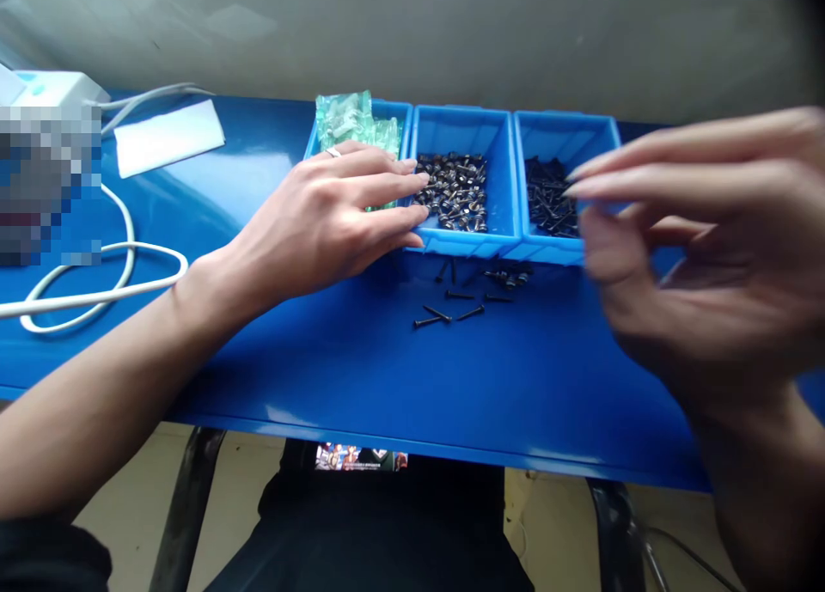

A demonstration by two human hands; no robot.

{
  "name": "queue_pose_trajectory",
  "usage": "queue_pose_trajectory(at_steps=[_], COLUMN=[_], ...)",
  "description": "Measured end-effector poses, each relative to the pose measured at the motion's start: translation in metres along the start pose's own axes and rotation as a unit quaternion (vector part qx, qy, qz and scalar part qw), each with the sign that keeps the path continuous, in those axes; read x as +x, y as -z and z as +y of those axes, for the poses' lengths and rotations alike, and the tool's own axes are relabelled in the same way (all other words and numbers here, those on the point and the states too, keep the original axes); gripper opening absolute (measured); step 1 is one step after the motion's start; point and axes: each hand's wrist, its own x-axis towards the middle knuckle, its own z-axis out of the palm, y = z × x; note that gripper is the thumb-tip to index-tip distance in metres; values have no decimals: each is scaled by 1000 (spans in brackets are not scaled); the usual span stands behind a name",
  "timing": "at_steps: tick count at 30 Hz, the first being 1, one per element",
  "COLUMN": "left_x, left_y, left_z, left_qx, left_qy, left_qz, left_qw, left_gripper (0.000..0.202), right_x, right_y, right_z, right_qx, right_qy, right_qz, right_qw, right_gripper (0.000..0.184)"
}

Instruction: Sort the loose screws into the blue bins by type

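Observation:
My left hand [341, 198], fingers stretched out and a ring on one of them, lies across the left blue bin [400, 121] with its fingertips at the wall beside the middle blue bin [499, 180]. Green plastic packets [351, 119] show behind that hand. Short bolts with washers [455, 192] fill the middle bin's floor. My right hand [702, 240], smeared by motion, hovers at the right blue bin [567, 126], thumb and fingertips brought together; anything between them is too blurred to make out. Dark screws [551, 197] lie inside the right bin.
Several loose dark screws [459, 296] and a few bolts [512, 278] lie on the blue table [361, 364] before the bins. White cable [129, 291] loops at the left, near a white card [168, 137]. A lit screen [361, 457] shows below the table edge.

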Motion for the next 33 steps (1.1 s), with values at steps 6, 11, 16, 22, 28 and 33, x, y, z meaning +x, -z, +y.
queue_pose_trajectory(at_steps=[6, 11, 16, 22, 28, 33], left_x=[0, 1, 4, 3, 2, 0], left_y=[-1, 0, 1, 1, 3, 1], left_z=[-2, 0, 1, -3, -1, 2], left_qx=[47, 44, 22, 12, 30, 32], left_qy=[-29, -35, 3, -21, -27, 8], left_qz=[11, 19, -9, -4, -1, -7], left_qw=[998, 998, 1000, 1000, 999, 999], left_gripper=[21, 20, 23, 28, 29, 31], right_x=[6, 7, 8, 15, 19, 18], right_y=[-49, -61, -59, -45, -36, -30], right_z=[-43, -50, -46, -49, -40, -33], right_qx=[-57, -180, -153, 169, 168, 23], right_qy=[109, 249, 224, -32, -186, -200], right_qz=[-86, -123, -94, -51, 113, 229], right_qw=[989, 944, 958, 984, 961, 952], right_gripper=[28, 21, 30, 21, 15, 24])
